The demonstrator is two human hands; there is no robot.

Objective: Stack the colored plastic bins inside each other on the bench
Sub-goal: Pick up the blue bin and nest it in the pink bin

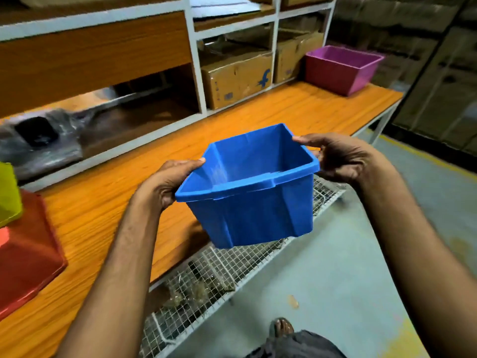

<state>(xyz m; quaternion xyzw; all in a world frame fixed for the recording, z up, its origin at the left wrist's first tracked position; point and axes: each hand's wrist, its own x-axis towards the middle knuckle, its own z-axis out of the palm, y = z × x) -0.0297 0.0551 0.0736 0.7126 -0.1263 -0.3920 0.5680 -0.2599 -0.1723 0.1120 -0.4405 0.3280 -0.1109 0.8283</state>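
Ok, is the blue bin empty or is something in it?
Empty, as far as visible: the blue bin shows only bare inner walls, nothing inside.

This is looking like a warehouse packing station. Cardboard boxes [236, 81] are sitting in white shelving [195, 55] behind a long bench [103, 202].

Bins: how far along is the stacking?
A yellow bin appears to sit in a red bin at the left, so a stack looks started. The left hand and right hand grip the blue bin by its rim, clear of the bench. The purple bin stands alone at the far end, not yet stacked.
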